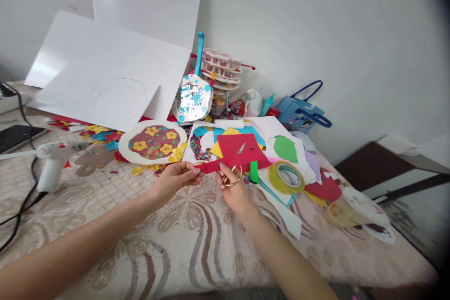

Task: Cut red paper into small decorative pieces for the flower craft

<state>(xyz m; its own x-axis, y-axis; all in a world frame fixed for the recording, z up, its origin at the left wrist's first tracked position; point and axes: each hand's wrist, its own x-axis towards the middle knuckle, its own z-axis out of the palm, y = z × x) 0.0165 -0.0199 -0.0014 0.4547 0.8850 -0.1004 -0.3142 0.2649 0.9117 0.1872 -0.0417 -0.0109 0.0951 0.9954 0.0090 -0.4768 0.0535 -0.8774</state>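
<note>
The left hand [181, 174] pinches one end of a narrow red strip [211, 166] between the thumb and the fingers. The right hand [230, 185] has its thumb upon the other end of this strip, and its fingers are closed around the golden handles of the scissors [240, 178]; how far the blades stand apart, I cannot tell. The strip is therefore stretched between both hands, above the near part of the patterned tablecloth [168, 248]. Just behind it is a larger red sheet [234, 146], which partly covers a yellow paper [215, 151]. To the right of the right hand there is a roll of yellow tape [276, 179], and a green paper [285, 148] is behind the roll. To the left, beyond the left hand, one sees an oval board [123, 144] with yellow flowers on a coloured middle. Farther to the left stands a white glue gun [49, 173] with a black cable. At the back, large white boards [105, 61] lean against the wall, and a blue bag [298, 113] is at the right.
</note>
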